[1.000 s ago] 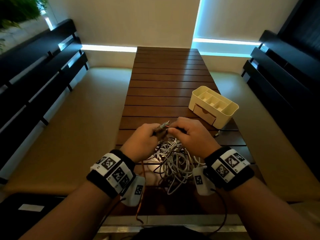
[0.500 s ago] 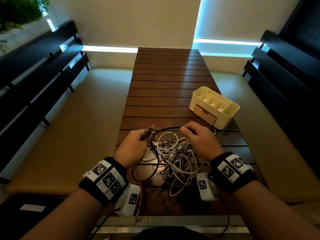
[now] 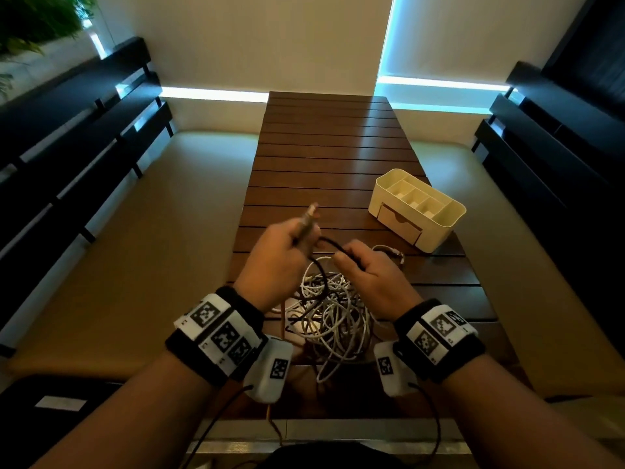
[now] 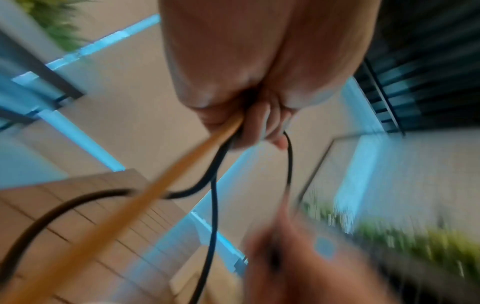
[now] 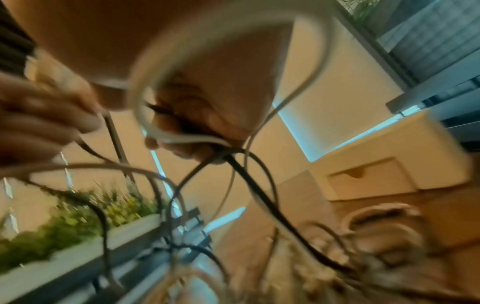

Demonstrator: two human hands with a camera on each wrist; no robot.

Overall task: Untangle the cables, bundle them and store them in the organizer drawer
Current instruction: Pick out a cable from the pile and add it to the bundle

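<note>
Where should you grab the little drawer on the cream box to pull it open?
Judging by its shape, take the organizer drawer by the small notch at the top middle of its front. Come from the near-left side, where the front faces; it looks closed, so hook a fingertip into the notch and pull straight out.

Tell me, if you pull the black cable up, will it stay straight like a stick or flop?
Probably flop. The black cable already sags in a curve between the left hand and right hand. It likely drags too: it runs down into the tangled cable pile, so neighbours may lift with it.
</note>
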